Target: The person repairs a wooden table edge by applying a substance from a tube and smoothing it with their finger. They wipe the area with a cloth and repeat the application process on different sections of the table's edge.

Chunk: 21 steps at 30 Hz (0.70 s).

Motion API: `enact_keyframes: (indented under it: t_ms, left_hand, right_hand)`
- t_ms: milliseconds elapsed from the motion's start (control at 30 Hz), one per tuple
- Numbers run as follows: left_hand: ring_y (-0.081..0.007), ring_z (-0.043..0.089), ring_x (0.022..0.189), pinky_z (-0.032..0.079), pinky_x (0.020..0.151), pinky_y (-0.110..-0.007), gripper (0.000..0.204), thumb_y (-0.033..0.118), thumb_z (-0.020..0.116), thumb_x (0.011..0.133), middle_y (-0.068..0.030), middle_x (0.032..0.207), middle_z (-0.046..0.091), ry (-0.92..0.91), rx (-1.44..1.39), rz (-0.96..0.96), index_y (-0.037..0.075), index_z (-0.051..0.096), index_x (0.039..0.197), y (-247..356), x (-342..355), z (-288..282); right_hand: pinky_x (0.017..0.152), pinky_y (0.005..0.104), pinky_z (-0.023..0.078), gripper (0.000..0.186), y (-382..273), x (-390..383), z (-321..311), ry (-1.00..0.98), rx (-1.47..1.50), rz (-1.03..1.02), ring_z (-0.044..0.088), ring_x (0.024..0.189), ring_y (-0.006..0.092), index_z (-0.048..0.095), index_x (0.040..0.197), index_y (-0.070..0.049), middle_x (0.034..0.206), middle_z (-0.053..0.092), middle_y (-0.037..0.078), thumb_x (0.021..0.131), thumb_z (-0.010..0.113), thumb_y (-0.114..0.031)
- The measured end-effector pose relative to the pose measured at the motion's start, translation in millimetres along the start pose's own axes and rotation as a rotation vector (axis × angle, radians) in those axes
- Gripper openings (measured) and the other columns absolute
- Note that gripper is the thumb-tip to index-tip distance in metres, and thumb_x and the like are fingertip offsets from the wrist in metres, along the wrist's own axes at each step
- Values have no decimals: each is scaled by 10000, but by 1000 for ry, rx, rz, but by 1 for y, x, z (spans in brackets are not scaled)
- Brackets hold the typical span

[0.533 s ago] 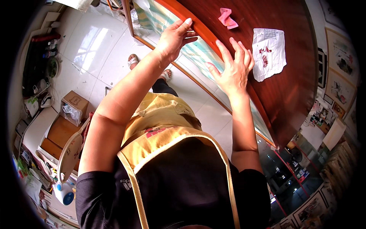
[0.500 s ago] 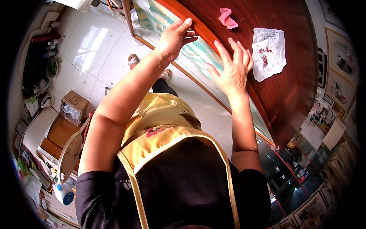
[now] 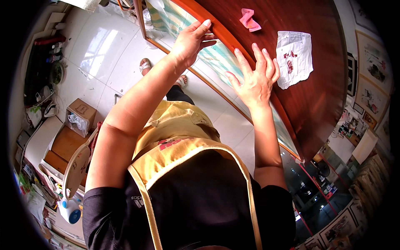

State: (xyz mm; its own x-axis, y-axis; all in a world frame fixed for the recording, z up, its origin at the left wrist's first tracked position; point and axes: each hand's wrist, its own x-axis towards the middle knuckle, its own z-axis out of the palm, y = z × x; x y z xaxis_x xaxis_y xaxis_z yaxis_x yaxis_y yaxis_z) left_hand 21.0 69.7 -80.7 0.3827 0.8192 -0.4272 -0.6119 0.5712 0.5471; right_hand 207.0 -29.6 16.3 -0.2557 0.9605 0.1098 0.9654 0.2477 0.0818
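Observation:
A dark red-brown wooden table (image 3: pixel 310 110) fills the upper right, with a raised, brighter rim along its near side. My left hand (image 3: pixel 193 41) is at this rim, its thumb on top and its fingers bent against the outer side. Farther right, my right hand (image 3: pixel 257 83) hovers by the rim with fingers spread, holding nothing. Beyond its fingertips, a creased white paper (image 3: pixel 294 60) with small dark red pieces on it lies on the tabletop. A crumpled pink cloth or paper (image 3: pixel 250 20) lies farther back.
Under the rim hangs striped green and yellow cloth (image 3: pixel 216 62), above a wooden rail (image 3: pixel 225 101). My sandalled feet stand on white tiles (image 3: pixel 121 71). At left are a cardboard box (image 3: pixel 82 112) and a round pale board (image 3: pixel 77 168). Framed pictures (image 3: pixel 373 100) line the right.
My right hand has shifted slightly right and down, its fingers lifting a little off the rim. The left hand stays in nearly the same place.

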Motion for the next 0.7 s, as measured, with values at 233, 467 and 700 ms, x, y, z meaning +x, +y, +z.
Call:
enact_keyframes:
  t_ms: [233,467,700]
  left_hand:
    - [-174,668,1002,553,961,-348,271,332,597,1040,-30,1037,669,-9,-9,-10,87,654,1139,0,1,1]
    - [-172,667,1003,550,968,-351,273,337,590,1043,-29,1039,669,7,14,-1,90,656,1139,0,-1,0]
    - [-174,668,1006,551,973,-355,268,336,596,1039,-29,1036,670,-8,11,-5,91,657,1130,0,0,0]
  right_hand:
    - [1165,558,235,697,-4,5,5,-7,-13,-19,384,1387,311,606,1394,-318,1540,417,101,746,813,-467]
    - [1160,560,246,704,-2,-1,3,-4,-22,5,385,1388,311,601,1399,-332,1554,402,100,742,815,-470]
    - [1158,560,245,707,-5,3,6,-8,-21,-18,381,1390,317,590,1410,-325,1554,401,99,754,809,-466]
